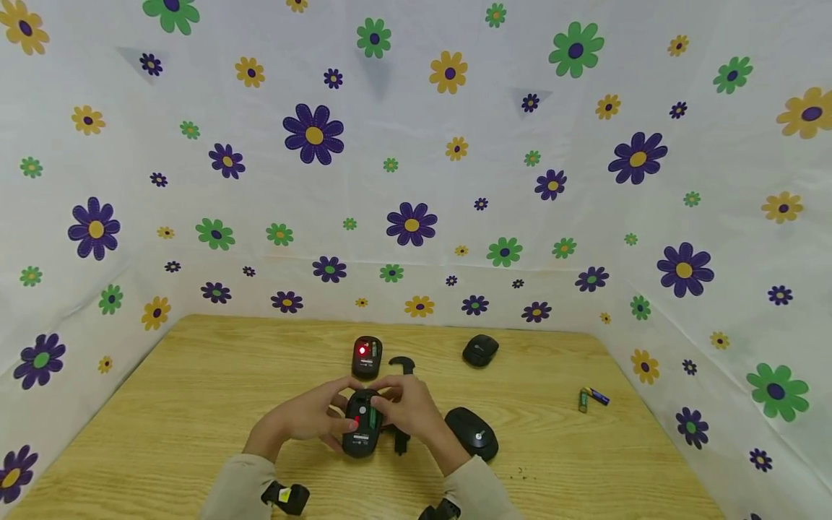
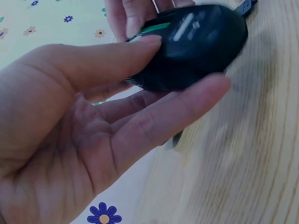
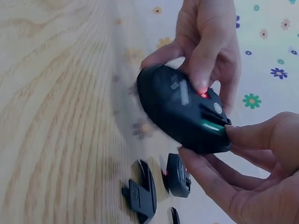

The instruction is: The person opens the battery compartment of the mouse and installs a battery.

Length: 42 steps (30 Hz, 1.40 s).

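Note:
A black computer mouse (image 1: 361, 442) is held underside up over the near part of the table, between both hands. My left hand (image 1: 307, 414) grips its left side, the thumb on the underside near a red glow and the other fingers beneath. A green battery (image 3: 213, 127) lies in the mouse's open battery slot. On the other side my right hand (image 1: 416, 409) pinches the mouse at the slot end, its thumb (image 3: 247, 137) at the battery's end and its fingers under the shell.
Behind the hands lies another overturned mouse (image 1: 367, 367) with a red light. A black plastic piece (image 1: 401, 442) lies beside the held mouse. To the right are a large black mouse (image 1: 469, 430), a smaller one (image 1: 481, 350), a green battery (image 1: 583, 401) and a blue battery (image 1: 599, 397).

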Each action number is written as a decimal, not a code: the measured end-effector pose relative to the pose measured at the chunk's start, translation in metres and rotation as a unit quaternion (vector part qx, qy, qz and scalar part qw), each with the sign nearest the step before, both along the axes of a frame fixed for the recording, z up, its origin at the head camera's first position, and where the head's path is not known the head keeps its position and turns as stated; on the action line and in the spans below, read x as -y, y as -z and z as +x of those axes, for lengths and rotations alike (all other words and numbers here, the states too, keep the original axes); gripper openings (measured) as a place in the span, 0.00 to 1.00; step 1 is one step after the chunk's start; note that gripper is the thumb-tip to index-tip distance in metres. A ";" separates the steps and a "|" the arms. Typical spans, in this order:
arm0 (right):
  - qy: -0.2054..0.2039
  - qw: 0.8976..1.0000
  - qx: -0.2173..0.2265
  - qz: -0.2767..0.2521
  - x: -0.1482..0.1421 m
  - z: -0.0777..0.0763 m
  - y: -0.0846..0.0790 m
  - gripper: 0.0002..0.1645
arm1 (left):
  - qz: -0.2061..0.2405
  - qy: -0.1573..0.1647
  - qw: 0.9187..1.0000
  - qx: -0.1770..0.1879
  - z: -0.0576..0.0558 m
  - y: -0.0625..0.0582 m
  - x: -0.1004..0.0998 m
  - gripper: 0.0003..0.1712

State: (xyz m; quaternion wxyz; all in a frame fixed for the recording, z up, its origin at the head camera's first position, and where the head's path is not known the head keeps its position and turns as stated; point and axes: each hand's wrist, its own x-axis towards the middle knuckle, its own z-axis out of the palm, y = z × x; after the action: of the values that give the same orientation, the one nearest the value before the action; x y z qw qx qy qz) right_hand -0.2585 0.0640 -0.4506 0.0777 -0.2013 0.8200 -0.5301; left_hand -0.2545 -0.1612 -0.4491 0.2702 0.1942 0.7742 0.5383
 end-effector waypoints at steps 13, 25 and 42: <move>0.010 1.000 -0.018 0.022 0.000 0.001 -0.001 0.11 | 0.005 0.006 1.000 0.003 0.000 0.000 0.000 0.32; 0.007 0.999 -0.020 0.030 0.003 0.003 -0.002 0.11 | 0.004 0.010 1.000 -0.002 0.000 0.001 0.002 0.30; 0.004 0.999 0.022 0.032 0.010 0.004 0.004 0.20 | -0.007 -0.012 1.000 -0.020 -0.001 0.004 0.008 0.26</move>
State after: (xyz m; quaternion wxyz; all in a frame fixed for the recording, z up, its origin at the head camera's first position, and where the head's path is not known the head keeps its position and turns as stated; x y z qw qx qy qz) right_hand -0.2549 0.0541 -0.4547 0.0995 -0.1840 0.8354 -0.5083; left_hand -0.2559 -0.1693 -0.4532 0.2501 0.1939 0.7852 0.5322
